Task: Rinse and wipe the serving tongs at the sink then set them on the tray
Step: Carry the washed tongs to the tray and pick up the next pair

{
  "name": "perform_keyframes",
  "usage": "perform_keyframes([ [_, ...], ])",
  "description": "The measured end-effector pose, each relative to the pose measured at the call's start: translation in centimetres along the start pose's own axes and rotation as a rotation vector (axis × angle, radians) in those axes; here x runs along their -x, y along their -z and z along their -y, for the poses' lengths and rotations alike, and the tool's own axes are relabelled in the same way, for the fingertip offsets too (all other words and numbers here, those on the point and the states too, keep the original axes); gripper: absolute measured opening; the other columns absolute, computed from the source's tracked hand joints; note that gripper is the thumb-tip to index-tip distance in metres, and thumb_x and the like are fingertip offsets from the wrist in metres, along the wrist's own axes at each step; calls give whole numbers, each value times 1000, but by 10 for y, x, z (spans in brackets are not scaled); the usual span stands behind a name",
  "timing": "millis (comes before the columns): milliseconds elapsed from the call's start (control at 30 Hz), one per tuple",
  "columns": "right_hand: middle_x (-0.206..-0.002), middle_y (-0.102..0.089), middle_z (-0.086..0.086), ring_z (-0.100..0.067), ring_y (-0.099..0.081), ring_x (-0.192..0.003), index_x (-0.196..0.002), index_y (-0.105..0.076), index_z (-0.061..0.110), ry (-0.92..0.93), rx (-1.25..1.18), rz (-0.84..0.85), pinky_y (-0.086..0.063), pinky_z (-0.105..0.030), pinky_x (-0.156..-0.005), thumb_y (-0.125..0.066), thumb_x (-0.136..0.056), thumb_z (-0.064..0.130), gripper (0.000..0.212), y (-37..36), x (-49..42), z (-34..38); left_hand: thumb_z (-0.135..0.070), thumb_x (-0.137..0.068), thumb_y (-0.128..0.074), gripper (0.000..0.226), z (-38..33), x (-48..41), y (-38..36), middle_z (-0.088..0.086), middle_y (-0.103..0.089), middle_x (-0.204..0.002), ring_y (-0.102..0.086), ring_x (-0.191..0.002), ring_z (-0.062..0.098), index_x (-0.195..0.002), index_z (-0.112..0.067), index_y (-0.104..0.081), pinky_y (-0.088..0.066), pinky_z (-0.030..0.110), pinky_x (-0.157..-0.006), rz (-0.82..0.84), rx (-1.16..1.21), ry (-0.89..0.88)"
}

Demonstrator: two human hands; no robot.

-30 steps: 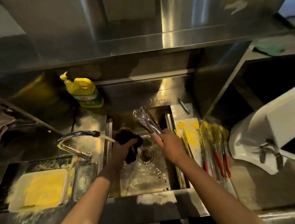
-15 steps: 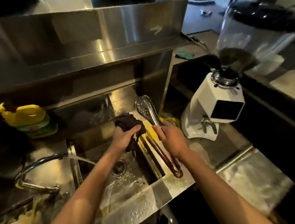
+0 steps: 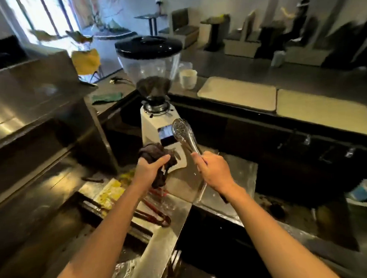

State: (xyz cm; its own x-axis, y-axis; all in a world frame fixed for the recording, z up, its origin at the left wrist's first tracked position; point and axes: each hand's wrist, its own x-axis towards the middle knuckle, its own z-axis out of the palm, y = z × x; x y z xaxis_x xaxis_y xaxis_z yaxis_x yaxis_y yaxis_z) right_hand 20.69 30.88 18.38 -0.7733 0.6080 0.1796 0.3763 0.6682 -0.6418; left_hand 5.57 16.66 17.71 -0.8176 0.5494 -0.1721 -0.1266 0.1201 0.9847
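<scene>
Currently, item by item. Left hand (image 3: 151, 168): fingers (image 3: 160, 161) curled tight round a wadded dark cloth (image 3: 156, 153), thumb across the front, with a loose tail of cloth hanging below the palm. Right hand (image 3: 215, 171): fingers (image 3: 200, 161) closed round the shank of the serving tongs (image 3: 183, 134). Both tong arms are pressed together, and the perforated spoon heads point up and away in front of the white body of the coffee grinder (image 3: 154, 123). The tongs are held in the air above the steel surface (image 3: 162, 247), just right of the cloth and not touching it. Steel surface: wet and streaked, with yellow residue near its far-left part. Red-handled tongs (image 3: 158, 215): lying flat on that surface, below the left forearm. Coffee grinder: clear hopper with a black lid, and dark beans in the funnel. Green rag (image 3: 107, 97): on the raised ledge left of the grinder. White cup (image 3: 188, 78): on the far counter, beside the hopper. Two pale flat pads (image 3: 237, 93): side by side on the far counter, to the right.
</scene>
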Motion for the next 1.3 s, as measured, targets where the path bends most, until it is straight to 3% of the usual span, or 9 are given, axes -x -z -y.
perform_keyframes([
  [167,-74,-57,1,-18,-58,-69,-58,-57,20,-135,-18,-135,-43,-40,-65,-36,-103,51,59,71,7,-64,-20,-82,-79,19,-15,-9,-105,-4,-65,-53,-60,-44,5,-64,-19,-72,-48,16,-42,147,-84,-35],
  [267,-74,-59,1,-16,-59,-68,-57,-57,21,-209,-29,-206,-47,-43,-67,-36,-102,54,59,108,8,-108,-23,-82,-79,14,-17,-14,-166,10,-69,-69,-63,-54,12,-74,-15,-72,-50,22,-50,230,-95,-42],
  [433,-76,-61,2,-13,-59,-68,-58,-59,22,-270,-13,-265,-47,-41,-66,-33,-99,60,62,171,-1,-191,-16,-81,-79,13,-20,-25,-280,-9,-73,-62,-68,-60,1,-72,-23,-73,-51,15,-56,307,-99,-56],
  [667,-70,-62,-6,-20,-60,-64,-62,-61,11,-350,-68,-364,-48,-44,-64,-34,-101,57,65,263,-22,-283,-16,-81,-78,7,-42,-47,-420,-1,-75,-80,-72,-74,7,-85,-18,-73,-54,18,-60,429,-29,-28],
  [833,-67,-59,-20,-33,-55,-61,-67,-55,-2,-403,-139,-440,-42,-46,-58,-40,-101,43,59,317,-38,-330,-18,-79,-80,9,-56,-66,-502,0,-77,-84,-72,-86,15,-87,-18,-76,-54,31,-79,487,25,-39],
  [1000,-58,-39,2,-10,-32,-50,-60,-39,19,-467,-63,-414,-25,-26,-49,-40,-102,27,43,367,-67,-372,-18,-83,-76,10,-70,-81,-562,-1,-75,-90,-68,-96,21,-91,-23,-73,-54,40,-90,527,106,3],
  [1100,-66,-47,0,-13,-43,-60,-67,-46,18,-520,87,-359,-34,-28,-56,-35,-106,30,42,391,-90,-396,-15,-83,-76,8,-71,-90,-582,-2,-76,-86,-69,-96,22,-88,-21,-75,-52,48,-97,533,140,18],
  [1200,-91,-50,-6,-27,-49,-91,-97,-59,9,-608,300,-245,-46,-40,-79,-28,-107,28,38,406,-116,-416,-16,-84,-75,5,-71,-99,-598,0,-76,-87,-69,-95,23,-88,-19,-76,-52,49,-97,535,142,30],
  [1300,-110,-55,-14,-28,-46,-90,-108,-58,9,-712,380,-241,-37,-37,-73,-29,-105,33,38,404,-133,-436,-18,-83,-76,9,-69,-103,-606,7,-76,-96,-68,-101,29,-92,-17,-78,-55,51,-89,550,160,56],
])
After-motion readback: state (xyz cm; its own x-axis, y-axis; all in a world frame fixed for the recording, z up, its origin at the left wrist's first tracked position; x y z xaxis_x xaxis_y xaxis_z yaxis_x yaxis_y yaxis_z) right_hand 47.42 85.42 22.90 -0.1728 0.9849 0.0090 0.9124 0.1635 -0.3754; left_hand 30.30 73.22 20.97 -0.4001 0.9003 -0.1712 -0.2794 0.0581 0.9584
